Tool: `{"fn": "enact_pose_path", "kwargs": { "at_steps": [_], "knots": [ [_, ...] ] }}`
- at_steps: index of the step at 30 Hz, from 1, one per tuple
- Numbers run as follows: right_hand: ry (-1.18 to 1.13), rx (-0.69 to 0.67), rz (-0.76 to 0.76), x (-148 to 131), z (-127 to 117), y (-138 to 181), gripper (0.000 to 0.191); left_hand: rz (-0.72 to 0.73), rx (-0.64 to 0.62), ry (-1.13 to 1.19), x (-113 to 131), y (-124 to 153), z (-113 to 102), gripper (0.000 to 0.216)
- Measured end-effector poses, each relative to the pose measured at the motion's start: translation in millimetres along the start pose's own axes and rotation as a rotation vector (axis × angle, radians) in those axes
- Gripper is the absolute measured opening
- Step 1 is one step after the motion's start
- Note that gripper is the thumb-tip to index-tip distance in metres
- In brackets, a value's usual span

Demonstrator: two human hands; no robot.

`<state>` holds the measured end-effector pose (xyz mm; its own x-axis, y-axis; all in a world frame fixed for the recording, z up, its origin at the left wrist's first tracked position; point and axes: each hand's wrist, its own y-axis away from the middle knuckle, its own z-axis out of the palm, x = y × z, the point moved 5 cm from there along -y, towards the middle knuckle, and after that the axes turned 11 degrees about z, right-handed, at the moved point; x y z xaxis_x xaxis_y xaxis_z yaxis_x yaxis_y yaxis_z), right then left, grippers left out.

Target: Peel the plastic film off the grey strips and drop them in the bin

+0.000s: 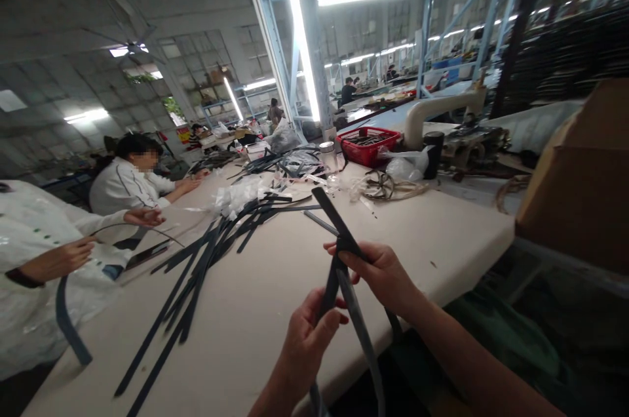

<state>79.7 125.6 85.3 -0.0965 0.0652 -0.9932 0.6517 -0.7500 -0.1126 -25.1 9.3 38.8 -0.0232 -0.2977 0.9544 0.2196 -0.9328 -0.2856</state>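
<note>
Both my hands grip one long dark strap (334, 217) above the near edge of a beige worktable (432, 233). My right hand (381, 273) pinches the strap where it folds, and one end sticks up and away from it. My left hand (307, 332) is closed round the strap lower down. The rest of the strap hangs below the table edge. A heap of similar dark straps (206, 253) lies spread across the table to my left.
Two people in white sit along the table's left side; the nearer one's hands (59, 259) hold a strap. A red basket (368, 145), metal can (328, 156), plastic bags and a sewing machine (442, 112) stand at the far end. A cardboard box (584, 174) sits right.
</note>
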Motion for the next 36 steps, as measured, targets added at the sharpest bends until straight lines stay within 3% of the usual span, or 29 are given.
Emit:
{"fn": "enact_pose_path", "kwargs": {
  "at_steps": [6,12,16,21,24,30,36],
  "knots": [
    [0.314,-0.075,-0.145,-14.1,25.7,18.0,0.030,0.124,0.091,-0.222,17.7,-4.2,9.0,0.027],
    [0.354,-0.123,-0.122,-15.1,27.9,21.2,0.030,0.119,0.071,-0.387,21.4,7.8,6.4,0.027],
    [0.288,-0.142,-0.083,-12.7,33.4,21.2,0.033,0.087,0.022,-0.283,22.3,10.4,5.7,0.028],
    [0.315,-0.143,-0.156,-19.4,39.9,20.9,0.029,0.167,0.070,-0.259,27.7,6.1,0.9,0.023],
    [0.259,-0.151,-0.109,-14.4,39.2,18.6,0.029,0.122,0.049,-0.304,24.4,7.5,-0.2,0.025],
    [-0.064,-0.128,0.128,4.6,40.9,14.8,0.037,0.062,-0.040,-0.357,25.3,16.6,1.7,0.033],
    [-0.209,-0.014,0.129,-1.9,35.3,10.3,0.033,-0.004,-0.102,-0.373,27.8,22.3,3.4,0.031]
  ]
}}
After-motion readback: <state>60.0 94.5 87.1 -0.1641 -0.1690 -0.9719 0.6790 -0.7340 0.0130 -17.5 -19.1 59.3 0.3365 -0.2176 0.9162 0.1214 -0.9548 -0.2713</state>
